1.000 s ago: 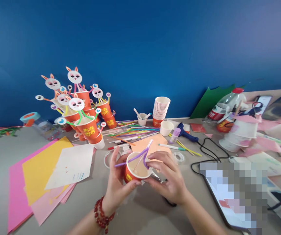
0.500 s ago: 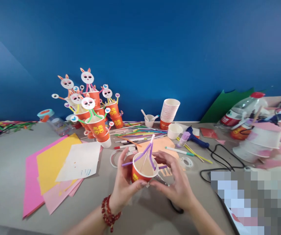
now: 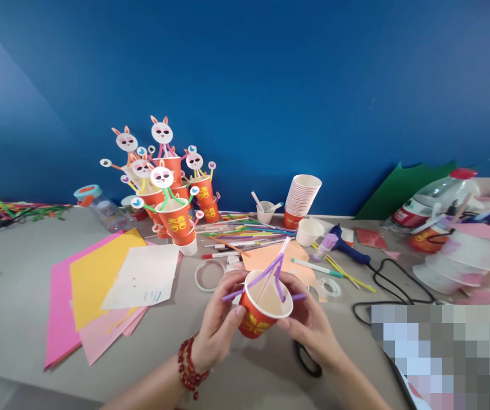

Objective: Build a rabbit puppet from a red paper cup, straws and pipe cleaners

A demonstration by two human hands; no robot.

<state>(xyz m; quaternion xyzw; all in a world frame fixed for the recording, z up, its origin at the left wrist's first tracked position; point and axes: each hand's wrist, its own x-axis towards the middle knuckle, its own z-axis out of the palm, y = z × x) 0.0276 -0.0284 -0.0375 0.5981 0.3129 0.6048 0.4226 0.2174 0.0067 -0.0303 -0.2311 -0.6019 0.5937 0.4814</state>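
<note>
Between my two hands is a red paper cup (image 3: 257,323) with gold characters, its white-rimmed mouth tipped toward me. Purple pipe cleaners (image 3: 278,274) rise inside it together with a thin white stick, and purple ends poke out through both sides. My left hand (image 3: 223,316) grips the cup's left side, thumb on the front. On the other side my right hand (image 3: 309,319) is closed around the cup, its thumb near the rim; its fingers are partly hidden behind. Black scissor handles (image 3: 307,360) show on the table below my right hand.
Finished rabbit-faced cups (image 3: 174,219) stand stacked at the back left. Coloured paper sheets (image 3: 61,307) lie at left. A cup stack (image 3: 302,196), a blue glue gun (image 3: 350,247) with its cord, a tape roll (image 3: 329,287) and a plastic bottle (image 3: 433,196) are toward the right.
The cup has turned and tipped so more of its gold-printed front shows. My left thumb has moved up from the base onto the cup's side. The view has shifted slightly.
</note>
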